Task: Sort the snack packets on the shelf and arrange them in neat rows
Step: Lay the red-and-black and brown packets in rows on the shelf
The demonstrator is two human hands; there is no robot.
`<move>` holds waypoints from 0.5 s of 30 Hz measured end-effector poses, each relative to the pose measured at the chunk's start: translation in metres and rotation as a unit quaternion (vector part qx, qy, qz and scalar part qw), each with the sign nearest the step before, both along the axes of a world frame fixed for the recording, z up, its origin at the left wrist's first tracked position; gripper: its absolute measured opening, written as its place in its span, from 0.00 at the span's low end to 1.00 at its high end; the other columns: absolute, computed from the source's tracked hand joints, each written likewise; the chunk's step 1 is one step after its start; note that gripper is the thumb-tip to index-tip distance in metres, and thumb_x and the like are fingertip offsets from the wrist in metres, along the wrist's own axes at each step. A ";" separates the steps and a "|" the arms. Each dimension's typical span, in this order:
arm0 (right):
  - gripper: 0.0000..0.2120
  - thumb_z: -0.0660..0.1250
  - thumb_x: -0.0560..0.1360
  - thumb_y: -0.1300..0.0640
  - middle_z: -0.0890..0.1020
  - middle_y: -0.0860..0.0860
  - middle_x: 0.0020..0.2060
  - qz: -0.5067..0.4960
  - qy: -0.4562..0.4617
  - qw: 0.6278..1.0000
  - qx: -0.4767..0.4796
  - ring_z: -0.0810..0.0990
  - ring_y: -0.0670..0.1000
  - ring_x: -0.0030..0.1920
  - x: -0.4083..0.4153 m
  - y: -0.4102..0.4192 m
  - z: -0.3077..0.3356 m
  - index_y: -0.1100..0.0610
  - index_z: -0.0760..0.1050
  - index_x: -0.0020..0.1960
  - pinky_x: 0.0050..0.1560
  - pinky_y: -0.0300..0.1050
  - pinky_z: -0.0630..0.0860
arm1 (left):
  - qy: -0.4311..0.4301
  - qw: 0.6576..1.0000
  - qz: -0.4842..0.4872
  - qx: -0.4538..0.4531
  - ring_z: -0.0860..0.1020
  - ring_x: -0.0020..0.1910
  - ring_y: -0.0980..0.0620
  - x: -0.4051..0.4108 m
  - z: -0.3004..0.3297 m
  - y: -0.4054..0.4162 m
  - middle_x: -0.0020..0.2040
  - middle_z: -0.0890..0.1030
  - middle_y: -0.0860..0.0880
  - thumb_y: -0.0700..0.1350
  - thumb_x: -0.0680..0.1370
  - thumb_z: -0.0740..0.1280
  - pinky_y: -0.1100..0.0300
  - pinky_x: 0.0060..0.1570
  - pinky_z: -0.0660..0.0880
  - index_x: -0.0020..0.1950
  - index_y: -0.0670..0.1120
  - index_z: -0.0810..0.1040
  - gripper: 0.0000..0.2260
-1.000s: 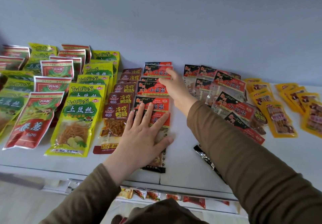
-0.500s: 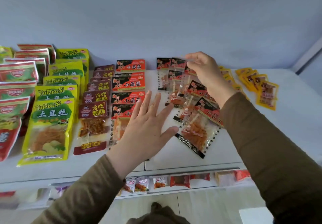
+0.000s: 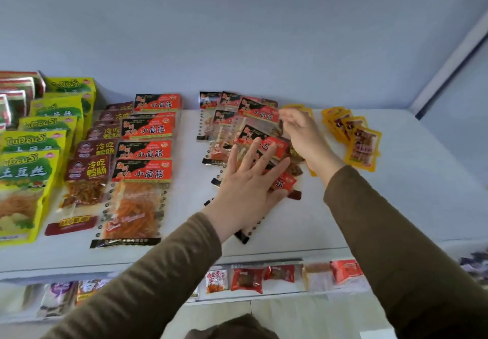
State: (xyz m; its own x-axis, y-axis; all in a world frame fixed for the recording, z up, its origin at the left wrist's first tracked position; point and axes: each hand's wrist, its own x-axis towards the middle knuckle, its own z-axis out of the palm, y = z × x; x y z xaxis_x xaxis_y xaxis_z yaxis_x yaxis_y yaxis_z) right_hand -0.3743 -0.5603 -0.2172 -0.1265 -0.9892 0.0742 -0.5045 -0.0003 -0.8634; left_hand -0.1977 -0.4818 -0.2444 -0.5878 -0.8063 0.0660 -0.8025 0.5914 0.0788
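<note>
- Left hand (image 3: 248, 180): fingers straight and spread, palm down, laid flat on the loose heap of red-and-black gluten-strip packets (image 3: 253, 117) at mid-shelf.
- Right hand (image 3: 301, 130): raised over the far right edge of that heap, fingers bent, thumb and forefinger drawn together near a packet's corner; cannot tell whether anything is actually pinched.
- Heap itself: overlapping and skewed at different angles, a few packets poking out toward the front under the left wrist.
- Neat column of the same red-and-black packets (image 3: 144, 172) just left of the heap, overlapped front to back, clear window with orange strips on the nearest one.
- Brown duck-intestine packets (image 3: 87, 172) in a row beside that column, further left.
- Yellow-green "TuDouSi" potato-shred packets (image 3: 23, 169) in the next row left, reaching to the back wall.
- Red-and-green packets (image 3: 15, 93) at far left rear, cut off by the frame.
- Small yellow packets (image 3: 361, 146) fanned out on the right, apart from the heap.
- White shelf (image 3: 396, 206) under everything; lower shelf (image 3: 285, 293) below with small wrapped snacks, blurred.
- Brown sleeves (image 3: 396, 246) on both arms.
</note>
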 end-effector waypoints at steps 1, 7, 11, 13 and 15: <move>0.18 0.55 0.86 0.58 0.73 0.48 0.72 0.024 -0.001 1.000 0.006 0.71 0.44 0.71 -0.002 -0.001 -0.004 0.53 0.69 0.74 0.66 0.37 0.67 | -0.010 1.000 0.011 0.006 0.33 0.82 0.43 -0.007 -0.003 -0.006 0.85 0.41 0.52 0.68 0.82 0.41 0.34 0.77 0.34 0.83 0.62 0.47 0.30; 0.25 0.53 0.87 0.51 0.61 0.49 0.80 0.137 0.017 0.990 0.029 0.61 0.47 0.78 -0.016 -0.004 -0.024 0.45 0.53 0.82 0.74 0.43 0.62 | -0.017 0.989 0.147 0.024 0.37 0.83 0.43 -0.003 -0.024 -0.025 0.84 0.42 0.53 0.72 0.80 0.36 0.33 0.76 0.32 0.82 0.65 0.39 0.31; 0.22 0.54 0.86 0.50 0.64 0.52 0.79 0.182 0.175 0.968 0.010 0.63 0.53 0.78 -0.020 -0.004 -0.034 0.47 0.60 0.80 0.77 0.50 0.61 | -0.024 0.977 0.211 0.027 0.39 0.83 0.42 0.009 -0.027 -0.030 0.85 0.43 0.52 0.73 0.79 0.34 0.33 0.77 0.35 0.82 0.65 0.38 0.32; 0.22 0.54 0.86 0.51 0.59 0.50 0.81 0.209 0.277 0.938 -0.020 0.55 0.51 0.81 -0.020 -0.004 -0.038 0.50 0.61 0.80 0.78 0.49 0.54 | -0.022 0.971 0.233 0.037 0.38 0.83 0.42 0.012 -0.028 -0.031 0.85 0.42 0.53 0.74 0.78 0.34 0.33 0.77 0.35 0.82 0.65 0.38 0.33; 0.23 0.54 0.86 0.52 0.58 0.51 0.81 0.203 0.328 0.922 -0.036 0.53 0.53 0.81 -0.023 -0.006 -0.040 0.52 0.60 0.80 0.78 0.50 0.55 | -0.023 0.967 0.252 0.045 0.37 0.83 0.42 0.012 -0.027 -0.032 0.84 0.41 0.53 0.74 0.78 0.35 0.33 0.77 0.35 0.81 0.65 0.38 0.33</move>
